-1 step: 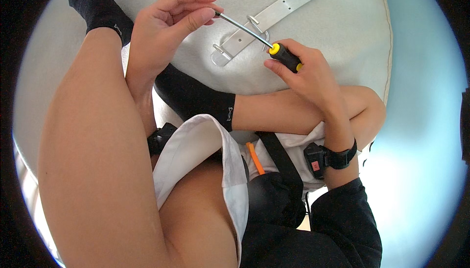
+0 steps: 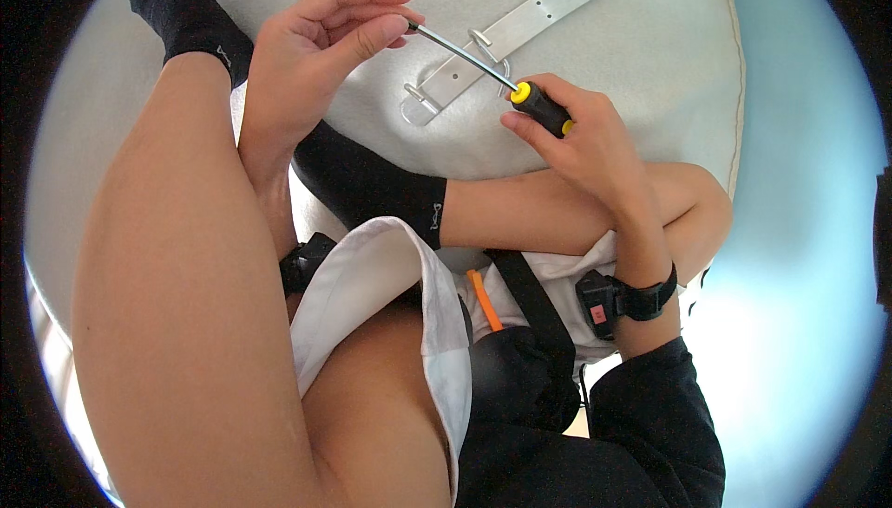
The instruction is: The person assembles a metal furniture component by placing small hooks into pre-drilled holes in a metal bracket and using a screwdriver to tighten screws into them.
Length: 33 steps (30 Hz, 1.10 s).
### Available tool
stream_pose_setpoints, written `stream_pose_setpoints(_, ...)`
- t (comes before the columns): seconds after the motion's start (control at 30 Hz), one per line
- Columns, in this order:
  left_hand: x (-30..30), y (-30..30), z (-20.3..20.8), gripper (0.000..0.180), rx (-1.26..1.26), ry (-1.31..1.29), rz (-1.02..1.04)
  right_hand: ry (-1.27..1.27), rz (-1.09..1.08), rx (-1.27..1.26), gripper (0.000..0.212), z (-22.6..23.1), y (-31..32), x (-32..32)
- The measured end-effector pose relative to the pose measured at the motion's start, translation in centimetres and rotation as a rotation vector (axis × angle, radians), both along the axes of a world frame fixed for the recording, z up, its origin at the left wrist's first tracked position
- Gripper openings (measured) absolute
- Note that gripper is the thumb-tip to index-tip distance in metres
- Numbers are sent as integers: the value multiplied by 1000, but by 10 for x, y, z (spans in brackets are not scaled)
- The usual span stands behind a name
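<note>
"Markings?"
"I note one pink label (image 2: 598,314) on the wrist device (image 2: 592,287); lettering unreadable."
"Hands?"
"My right hand (image 2: 599,141) grips the screwdriver (image 2: 465,58); left hand (image 2: 311,53) pinches its tip, near the metal hook rack (image 2: 534,25)."

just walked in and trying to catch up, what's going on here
A person's right hand grips a screwdriver with a black-and-yellow handle and shiny metal shaft. The left hand has its thumb and fingers at the shaft's far end; the tip's exact contact is hard to see. A silver metal strip with holes and hooks lies on a pale grey seamed surface.
</note>
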<state>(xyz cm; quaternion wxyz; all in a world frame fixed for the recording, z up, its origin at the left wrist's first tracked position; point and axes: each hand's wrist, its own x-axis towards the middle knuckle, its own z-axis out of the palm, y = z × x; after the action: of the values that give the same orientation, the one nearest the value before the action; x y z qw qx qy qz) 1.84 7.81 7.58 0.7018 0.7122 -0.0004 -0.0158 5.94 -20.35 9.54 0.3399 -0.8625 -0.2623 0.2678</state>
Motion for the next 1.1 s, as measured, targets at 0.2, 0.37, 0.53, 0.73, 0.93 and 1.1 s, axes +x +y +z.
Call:
stream_pose_setpoints(0.2, -5, -16, -10, 28, -207, 47, 81, -2, -16, 27, 31, -9, -1, -3)
stream_pose_setpoints(0.37, -2, -46, -8, 30, -255, 65, 119, 80, -73, 25, 29, -3, 4, -2)
stream_pose_setpoints(0.53, -8, -48, -15, 33, 232, 68, 129, 38, -314, 149, 26, -2, 9, -4)
stream_pose_setpoints(0.73, -33, -81, -20, 29, 1079, -180, -14, 155, -461, 262, 26, -6, 8, -1)
stream_pose_setpoints(0.93, -33, -79, -31, 17, 1039, -251, 1, 232, -518, 289, 25, -5, 6, -2)
stream_pose_setpoints(1.1, -16, -50, -33, 13, 927, -388, 166, 256, -551, 321, 27, -4, 5, -1)
